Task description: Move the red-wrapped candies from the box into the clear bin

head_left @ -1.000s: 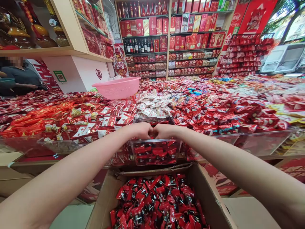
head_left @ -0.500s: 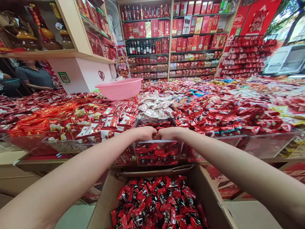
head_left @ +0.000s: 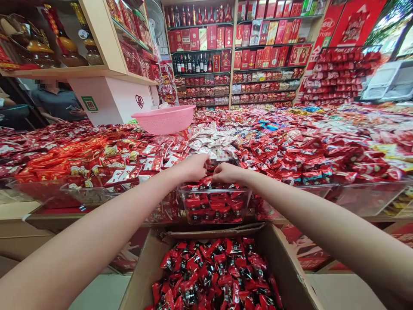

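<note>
Both hands are over a clear plastic bin [head_left: 190, 217] filled with red-and-black wrapped candies [head_left: 219, 209]. My left hand [head_left: 196, 167] is above the bin's back left part, its fingers curled inward. Close by on the right, my right hand [head_left: 227, 173] has its fingers bent down among the top candies, just behind the front wall. The fingertips of both are partly hidden, so what they hold, if anything, does not show. Below the bin, nearer to me, an open cardboard box [head_left: 290, 269] contains many of the same red-and-black candies [head_left: 214, 275].
Neighbouring bins hold red packets [head_left: 124, 174] on the left and red wrapped sweets [head_left: 290, 159] on the right. White packets [head_left: 213, 140] lie behind the hands, near a pink basket [head_left: 164, 120]. A person [head_left: 56, 103] stands at the far left. Shelves of bottles and boxes line the back.
My hands, which were together at the bin's front wall, have moved apart. The left has risen and gone farther back; the right has shifted slightly back. More candies in the bin now show.
</note>
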Motion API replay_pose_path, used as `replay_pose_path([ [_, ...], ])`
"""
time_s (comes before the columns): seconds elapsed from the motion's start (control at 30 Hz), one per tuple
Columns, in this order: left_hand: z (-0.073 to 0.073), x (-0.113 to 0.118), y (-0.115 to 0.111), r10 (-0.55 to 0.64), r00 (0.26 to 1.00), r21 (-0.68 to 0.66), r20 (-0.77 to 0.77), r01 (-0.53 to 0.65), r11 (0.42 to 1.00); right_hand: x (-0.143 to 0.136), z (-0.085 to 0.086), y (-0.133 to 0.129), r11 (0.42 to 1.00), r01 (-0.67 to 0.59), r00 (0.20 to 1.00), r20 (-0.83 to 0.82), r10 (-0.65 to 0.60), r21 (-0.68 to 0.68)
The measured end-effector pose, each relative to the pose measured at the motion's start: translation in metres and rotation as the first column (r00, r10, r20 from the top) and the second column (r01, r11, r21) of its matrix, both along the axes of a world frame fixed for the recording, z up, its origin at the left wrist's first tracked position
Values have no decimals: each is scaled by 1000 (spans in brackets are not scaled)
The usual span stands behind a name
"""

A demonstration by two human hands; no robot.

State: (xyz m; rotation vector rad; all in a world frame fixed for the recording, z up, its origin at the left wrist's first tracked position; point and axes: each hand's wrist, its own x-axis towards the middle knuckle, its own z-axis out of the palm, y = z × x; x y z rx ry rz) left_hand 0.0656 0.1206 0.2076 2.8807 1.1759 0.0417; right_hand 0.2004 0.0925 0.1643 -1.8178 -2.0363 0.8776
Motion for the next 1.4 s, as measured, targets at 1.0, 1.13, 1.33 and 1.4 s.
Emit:
replay_pose_path([
  [1.0,-17,12,-3,-124,917,-96,-379,95,991,-6,10,-7,978,-184,768,635,82,96],
  [1.13,-17,11,-1,-143,922,-88,-360,119,989,-1,12,-6,963,-255,722,679,133,83],
  [1.33,-23,11,7,-145,918,-141,-370,99,985,-2,14,-11,946,-313,665,692,281,-84],
  [1.4,-24,12,8,-145,922,-154,-360,95,984,-2,14,-12,949,-305,673,686,277,-83],
])
